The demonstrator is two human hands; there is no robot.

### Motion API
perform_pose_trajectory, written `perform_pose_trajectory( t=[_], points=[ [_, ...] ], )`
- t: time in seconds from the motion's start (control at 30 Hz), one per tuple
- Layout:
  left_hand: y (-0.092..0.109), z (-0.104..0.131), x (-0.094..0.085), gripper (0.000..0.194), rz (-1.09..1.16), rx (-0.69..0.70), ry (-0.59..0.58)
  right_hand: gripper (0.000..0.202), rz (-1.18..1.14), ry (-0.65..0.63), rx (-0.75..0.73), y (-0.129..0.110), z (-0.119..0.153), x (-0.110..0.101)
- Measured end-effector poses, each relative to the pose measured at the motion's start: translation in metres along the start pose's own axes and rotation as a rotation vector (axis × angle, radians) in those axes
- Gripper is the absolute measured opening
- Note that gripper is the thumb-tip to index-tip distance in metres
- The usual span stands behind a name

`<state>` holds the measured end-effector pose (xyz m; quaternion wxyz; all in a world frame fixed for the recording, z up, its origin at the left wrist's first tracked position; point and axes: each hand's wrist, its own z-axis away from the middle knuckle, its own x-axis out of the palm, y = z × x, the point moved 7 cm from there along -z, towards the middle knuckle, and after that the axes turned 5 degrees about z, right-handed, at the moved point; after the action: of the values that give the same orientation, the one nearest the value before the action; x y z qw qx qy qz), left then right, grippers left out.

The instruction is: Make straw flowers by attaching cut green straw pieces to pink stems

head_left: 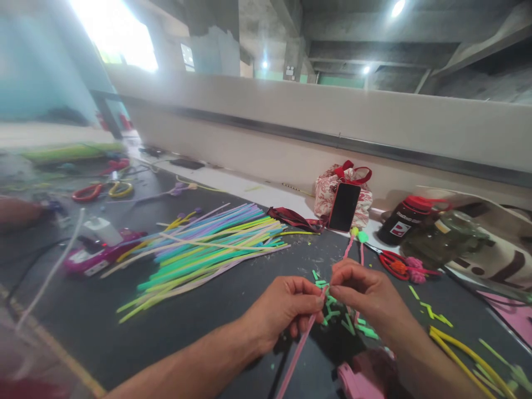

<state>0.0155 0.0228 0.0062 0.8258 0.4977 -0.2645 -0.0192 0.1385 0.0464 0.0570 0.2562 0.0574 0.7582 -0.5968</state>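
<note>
My left hand (291, 307) pinches a pink pipe cleaner (297, 357) near its upper end, and the stem slants down toward me. Thumb and fingertips of my right hand (359, 285) close together at that end, where a small green pipe cleaner piece (326, 289) shows between the hands. Exactly how the piece meets the pink stem is too small to tell. Short cut green pieces (348, 324) lie scattered on the dark table below. Behind my right hand are two pink stems with a yellow-green tip and a green tip (363, 237).
Many coloured pipe cleaners (208, 249) spread out on the left. A purple power strip (89, 260) and a blurred person's hand (20, 213) are farther left. A phone (344, 206) leans on a cloth bag; red scissors (393, 263), a black bottle (403, 221) and yellow stems (465, 357) are right.
</note>
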Motion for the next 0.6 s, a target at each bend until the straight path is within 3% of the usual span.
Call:
perform_pose_trajectory(
  t=[0.3,0.6],
  points=[
    [-0.0005,0.0003,-0.0013,0.021,-0.008,0.016,0.007,0.009,0.006,0.043,0.070,0.0071,-0.0004,0.0017],
    [0.0006,-0.0013,-0.0040,0.022,-0.066,0.051,0.039,0.008,0.045,0.104,0.051,0.0054,0.0011,0.0021]
  ],
)
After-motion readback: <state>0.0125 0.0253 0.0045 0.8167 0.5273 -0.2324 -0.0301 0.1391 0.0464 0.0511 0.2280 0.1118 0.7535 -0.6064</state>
